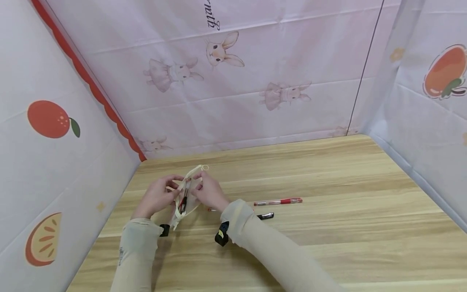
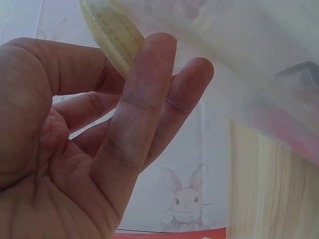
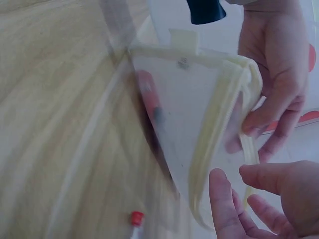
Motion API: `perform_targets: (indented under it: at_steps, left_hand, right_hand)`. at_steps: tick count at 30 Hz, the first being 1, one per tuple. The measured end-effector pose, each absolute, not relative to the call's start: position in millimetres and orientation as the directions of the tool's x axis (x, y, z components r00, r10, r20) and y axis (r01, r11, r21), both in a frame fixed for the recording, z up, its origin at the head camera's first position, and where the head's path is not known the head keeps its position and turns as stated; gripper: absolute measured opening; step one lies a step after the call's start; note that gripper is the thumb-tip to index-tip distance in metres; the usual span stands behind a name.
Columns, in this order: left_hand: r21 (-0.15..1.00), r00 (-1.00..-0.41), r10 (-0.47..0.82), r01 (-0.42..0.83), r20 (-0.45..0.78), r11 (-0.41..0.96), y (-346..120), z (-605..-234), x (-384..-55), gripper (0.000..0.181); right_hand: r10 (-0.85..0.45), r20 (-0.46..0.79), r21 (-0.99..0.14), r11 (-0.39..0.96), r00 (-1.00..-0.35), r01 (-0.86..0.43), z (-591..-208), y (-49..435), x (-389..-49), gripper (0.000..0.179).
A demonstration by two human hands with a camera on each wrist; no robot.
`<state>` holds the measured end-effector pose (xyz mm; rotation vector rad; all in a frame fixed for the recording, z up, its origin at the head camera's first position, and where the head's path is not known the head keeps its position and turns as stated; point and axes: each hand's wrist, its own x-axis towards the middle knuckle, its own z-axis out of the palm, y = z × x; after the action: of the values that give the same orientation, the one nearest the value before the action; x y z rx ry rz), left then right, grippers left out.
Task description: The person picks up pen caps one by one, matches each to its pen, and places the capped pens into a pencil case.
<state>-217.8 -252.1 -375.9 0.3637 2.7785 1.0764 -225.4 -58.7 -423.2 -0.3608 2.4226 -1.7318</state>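
Observation:
A see-through pouch with a cream zip (image 1: 193, 172) is held upright over the table's left part, its mouth spread apart. My left hand (image 1: 157, 198) pinches the left zip edge between thumb and fingers. Opposite it, my right hand (image 1: 211, 192) has thumb and fingertips on the other edge. Inside the pouch lie pens (image 1: 184, 199) with red and black parts. The right wrist view shows a red shape through the clear wall (image 3: 174, 104).
Right of the hands, a red pen (image 1: 279, 202) lies on the wooden table (image 1: 346, 227). Nearer me is a black pen (image 1: 266, 216), partly covered by the right sleeve. Another red-ended pen (image 1: 211, 209) shows beside the right wrist. Printed cloth walls (image 1: 255, 117) surround the table.

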Motion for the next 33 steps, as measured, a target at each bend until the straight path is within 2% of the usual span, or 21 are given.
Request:
perform_targets:
  at_steps: [5, 19, 33]
  left_hand:
    - [0.682, -0.961, 0.274, 0.173, -0.042, 0.710, -252.3, -374.4, -217.9, 0.042]
    - [0.651, -0.964, 0.266, 0.190, -0.019, 0.735, -251.0, -372.4, -218.7, 0.041]
    - [0.640, -0.960, 0.279, 0.209, -0.009, 0.739, -252.8, -374.6, -217.9, 0.041]
  right_hand:
    - [-0.319, 0.042, -0.954, 0.269, -0.947, -0.133, -415.0, -47.2, -224.5, 0.037]
    - [-0.415, 0.055, -0.903, 0.367, -0.908, -0.223, -408.7, 0.2, -233.0, 0.040]
    - [-0.451, 0.014, -0.904, 0.376, -0.892, -0.204, -414.1, 34.4, -234.1, 0.039]
